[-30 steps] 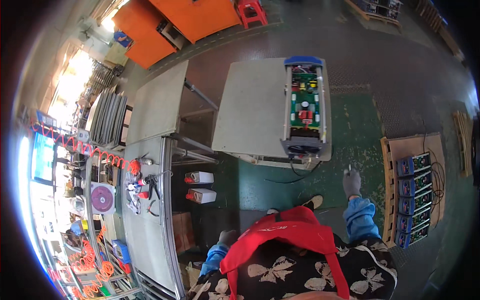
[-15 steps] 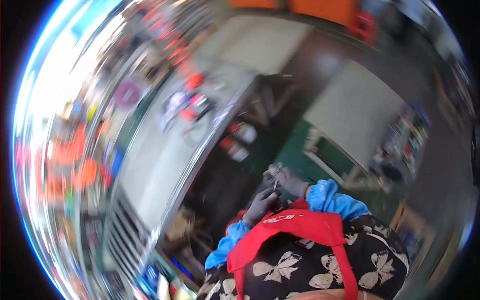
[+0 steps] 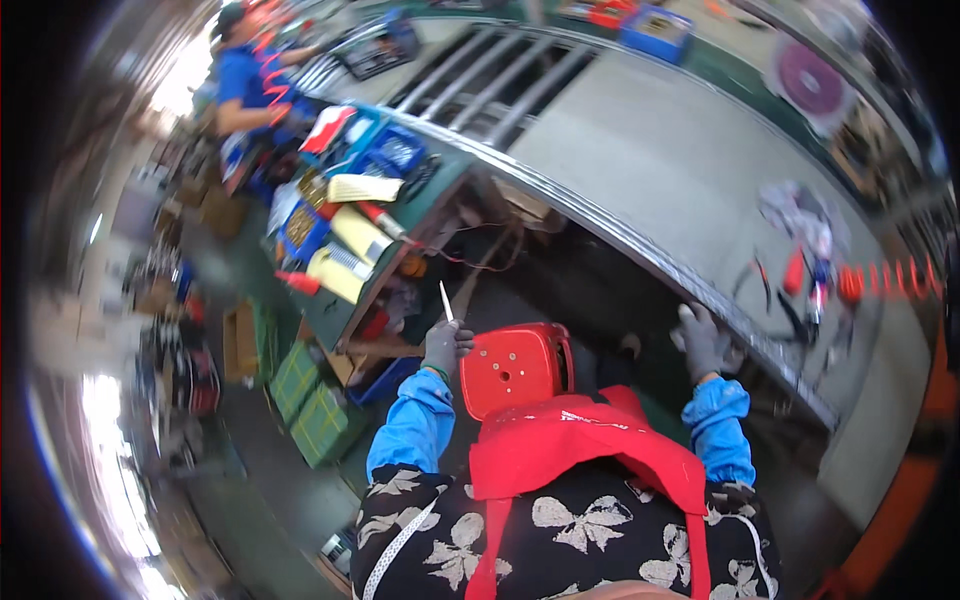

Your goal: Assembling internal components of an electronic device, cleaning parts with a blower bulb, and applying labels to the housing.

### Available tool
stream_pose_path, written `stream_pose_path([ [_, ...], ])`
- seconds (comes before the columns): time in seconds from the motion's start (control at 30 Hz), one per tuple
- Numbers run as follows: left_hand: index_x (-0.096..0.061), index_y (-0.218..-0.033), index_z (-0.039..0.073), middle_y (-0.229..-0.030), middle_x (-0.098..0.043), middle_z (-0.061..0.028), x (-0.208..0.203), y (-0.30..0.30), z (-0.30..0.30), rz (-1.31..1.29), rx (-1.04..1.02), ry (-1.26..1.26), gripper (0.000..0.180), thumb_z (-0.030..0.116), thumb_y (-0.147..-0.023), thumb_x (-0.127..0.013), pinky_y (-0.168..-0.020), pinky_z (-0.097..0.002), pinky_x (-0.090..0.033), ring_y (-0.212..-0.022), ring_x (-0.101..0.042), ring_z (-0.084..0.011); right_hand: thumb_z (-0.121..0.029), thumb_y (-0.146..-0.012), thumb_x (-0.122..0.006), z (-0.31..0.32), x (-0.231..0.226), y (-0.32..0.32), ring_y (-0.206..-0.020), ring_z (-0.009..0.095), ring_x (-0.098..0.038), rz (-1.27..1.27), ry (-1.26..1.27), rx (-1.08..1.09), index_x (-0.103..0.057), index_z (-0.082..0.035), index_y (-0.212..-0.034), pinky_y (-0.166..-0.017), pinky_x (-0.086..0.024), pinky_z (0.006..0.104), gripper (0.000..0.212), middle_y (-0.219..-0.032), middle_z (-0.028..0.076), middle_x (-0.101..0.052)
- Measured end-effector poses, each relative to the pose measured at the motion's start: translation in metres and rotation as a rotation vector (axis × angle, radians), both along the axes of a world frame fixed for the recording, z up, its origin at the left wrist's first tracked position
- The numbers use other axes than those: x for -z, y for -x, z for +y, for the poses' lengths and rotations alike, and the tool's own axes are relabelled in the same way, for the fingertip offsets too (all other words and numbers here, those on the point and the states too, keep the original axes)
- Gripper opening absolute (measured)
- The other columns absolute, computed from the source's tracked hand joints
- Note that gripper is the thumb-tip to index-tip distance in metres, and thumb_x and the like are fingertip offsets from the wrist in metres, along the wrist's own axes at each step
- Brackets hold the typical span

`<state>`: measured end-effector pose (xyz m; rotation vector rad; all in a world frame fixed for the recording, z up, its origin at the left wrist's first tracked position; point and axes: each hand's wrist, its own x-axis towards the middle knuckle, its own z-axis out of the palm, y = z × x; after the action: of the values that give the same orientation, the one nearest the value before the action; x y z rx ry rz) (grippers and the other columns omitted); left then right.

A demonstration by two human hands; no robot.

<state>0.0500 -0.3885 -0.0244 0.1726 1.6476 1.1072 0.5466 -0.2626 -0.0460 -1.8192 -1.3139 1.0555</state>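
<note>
My left hand [image 3: 447,347], in a grey glove, is closed round a slim, pale, pointed tool [image 3: 446,301] that sticks up from the fist; its exact kind is not clear. It is raised beside a red plastic stool [image 3: 507,372] with holes in its seat. My right hand [image 3: 702,345], also gloved in grey, is near the metal edge of the conveyor table [image 3: 650,150]. Its fingers look apart, with nothing plain to see in them. On the table beyond it are red-handled pliers [image 3: 762,285], a power screwdriver [image 3: 819,290] and a crumpled cloth [image 3: 795,207].
A green workbench [image 3: 335,315] at left holds blue bins [image 3: 392,150] and yellow-and-white packs [image 3: 360,235]. Behind it a person in blue [image 3: 240,85] works at the rollers [image 3: 505,85]. Green strapped boxes [image 3: 325,410] are on the floor. A red coiled hose [image 3: 895,280] hangs at right.
The view has swung left, bringing the workbench and stool into sight. My hands, close together before, are now wide apart, the pale tool in the left one.
</note>
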Motion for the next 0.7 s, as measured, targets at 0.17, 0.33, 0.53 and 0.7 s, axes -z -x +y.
stream_pose_path([
  [0.17,-0.056,-0.107,0.007,-0.082,-0.067,-0.0126,0.023,0.041,0.004,-0.29,-0.306,-0.077,0.017,0.02,-0.1,-0.047,-0.047,-0.0314,-0.049,-0.06,-0.064,-0.0228,-0.035,-0.095,-0.056,0.124,0.006,-0.02,-0.135,0.037,-0.044,-0.601,-0.117,-0.29,-0.05,-0.001,-0.14,-0.111,-0.037,0.0428,0.057,-0.148,0.02,-0.046],
  [0.33,-0.058,-0.111,0.005,-0.092,-0.068,-0.0149,-0.028,-0.001,0.059,-0.037,-0.35,0.063,0.024,0.023,-0.098,-0.05,-0.056,-0.0341,-0.053,-0.071,-0.067,-0.0251,-0.044,-0.098,-0.047,0.185,0.027,0.008,-0.153,0.034,-0.012,-0.906,-0.066,-0.512,-0.029,-0.005,-0.155,-0.123,-0.009,0.0495,0.071,-0.164,0.017,-0.019],
  [0.53,-0.058,-0.107,0.006,-0.089,-0.068,-0.0123,-0.046,0.058,0.115,-0.034,-0.431,-0.089,0.021,0.024,-0.098,-0.051,-0.056,-0.0332,-0.052,-0.07,-0.065,-0.0236,-0.046,-0.1,-0.042,0.204,0.024,0.037,-0.154,0.035,-0.009,-0.937,0.003,-0.571,-0.021,-0.006,-0.158,-0.122,-0.005,0.0539,0.073,-0.166,0.017,-0.013],
  [0.7,-0.059,-0.102,0.002,-0.098,-0.071,-0.0139,-0.037,0.142,0.2,0.079,-0.405,-0.11,0.022,0.022,-0.098,-0.051,-0.06,-0.0304,-0.054,-0.074,-0.067,-0.0275,-0.046,-0.098,-0.046,0.223,0.021,0.064,-0.153,0.036,-0.011,-0.861,-0.038,-0.582,-0.023,-0.006,-0.157,-0.123,-0.006,0.0523,0.075,-0.165,0.017,-0.015],
])
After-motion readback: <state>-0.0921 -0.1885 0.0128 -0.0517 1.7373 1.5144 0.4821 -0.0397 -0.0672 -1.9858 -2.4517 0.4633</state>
